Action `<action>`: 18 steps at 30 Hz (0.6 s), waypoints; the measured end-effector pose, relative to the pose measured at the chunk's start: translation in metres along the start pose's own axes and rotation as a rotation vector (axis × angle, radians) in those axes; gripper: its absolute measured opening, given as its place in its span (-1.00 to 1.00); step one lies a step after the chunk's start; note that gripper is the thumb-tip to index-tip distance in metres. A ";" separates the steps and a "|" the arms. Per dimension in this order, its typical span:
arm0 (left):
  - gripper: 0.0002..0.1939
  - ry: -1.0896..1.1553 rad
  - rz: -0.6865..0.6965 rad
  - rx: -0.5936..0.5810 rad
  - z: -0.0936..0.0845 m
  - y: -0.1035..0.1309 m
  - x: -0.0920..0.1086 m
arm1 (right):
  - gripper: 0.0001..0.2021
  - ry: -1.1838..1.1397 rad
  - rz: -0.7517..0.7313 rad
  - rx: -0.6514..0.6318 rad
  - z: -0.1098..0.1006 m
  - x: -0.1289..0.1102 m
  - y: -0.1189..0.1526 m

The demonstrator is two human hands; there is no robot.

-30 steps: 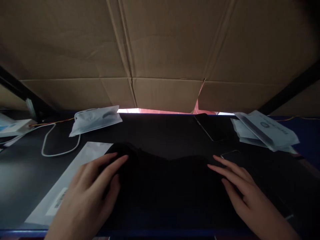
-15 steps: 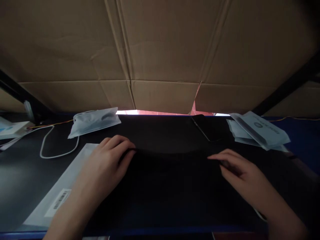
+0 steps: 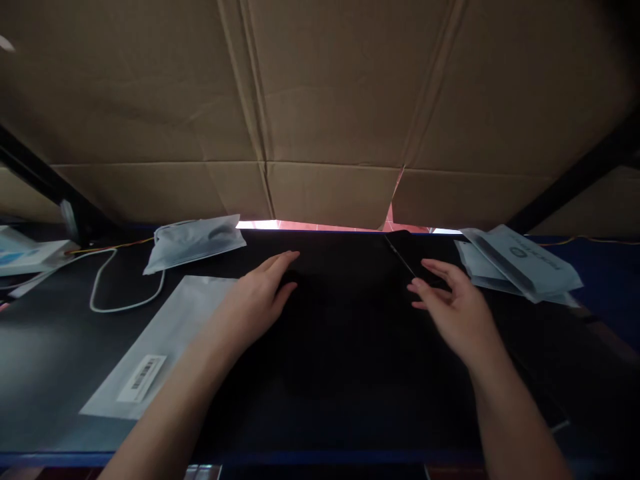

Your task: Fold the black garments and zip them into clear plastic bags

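Observation:
My left hand (image 3: 263, 297) is over the dark tabletop (image 3: 350, 413), its fingers stretched out and its thumb apart. Nothing shows between them. My right hand (image 3: 453, 307) has its fingers spread and slightly bent, close to the near end of a dark phone (image 3: 400, 250) with a pale edge. The surface between my hands is so dark that I cannot tell whether a thin black item lies there. Beside my left forearm lies a flat frosted bag (image 3: 185, 333) bearing a white barcode label (image 3: 142, 378).
A filled frosted pouch (image 3: 197, 241) and a white cable (image 3: 127, 310) lie at the back left, near a white box (image 3: 37, 257). Printed frosted bags (image 3: 530, 260) are stacked at the right. A cardboard wall (image 3: 330, 100) rises behind the table. Another dark, pale-edged item (image 3: 553, 413) sits near my right forearm.
Both hands moved forward and their fingers opened, releasing the thin black item whose edge had stretched between them. My right hand now covers part of the phone.

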State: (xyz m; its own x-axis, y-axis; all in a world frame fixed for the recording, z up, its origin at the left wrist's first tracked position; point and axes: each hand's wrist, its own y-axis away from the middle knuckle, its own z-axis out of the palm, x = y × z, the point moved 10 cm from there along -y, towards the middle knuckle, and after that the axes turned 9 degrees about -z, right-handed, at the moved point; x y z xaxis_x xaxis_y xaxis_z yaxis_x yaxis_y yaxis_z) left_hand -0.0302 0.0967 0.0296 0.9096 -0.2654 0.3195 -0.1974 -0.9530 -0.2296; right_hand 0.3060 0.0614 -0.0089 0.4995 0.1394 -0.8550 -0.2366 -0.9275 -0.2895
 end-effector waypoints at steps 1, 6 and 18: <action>-0.46 0.017 0.029 -0.005 -0.001 0.009 0.005 | -0.46 0.039 -0.030 -0.006 0.003 -0.002 0.007; -0.50 0.053 0.174 -0.046 0.005 0.077 0.025 | -0.69 0.357 -0.205 -0.291 0.021 -0.005 0.060; -0.85 0.063 0.252 -0.002 -0.023 0.111 0.020 | -0.91 0.270 -0.218 -0.468 -0.008 -0.005 0.102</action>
State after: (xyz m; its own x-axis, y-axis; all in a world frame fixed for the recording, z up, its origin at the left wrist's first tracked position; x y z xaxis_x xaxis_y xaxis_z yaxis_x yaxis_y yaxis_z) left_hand -0.0423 -0.0175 0.0316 0.8073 -0.5029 0.3087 -0.4157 -0.8560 -0.3074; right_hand 0.2858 -0.0370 -0.0309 0.7045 0.3082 -0.6392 0.2586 -0.9503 -0.1732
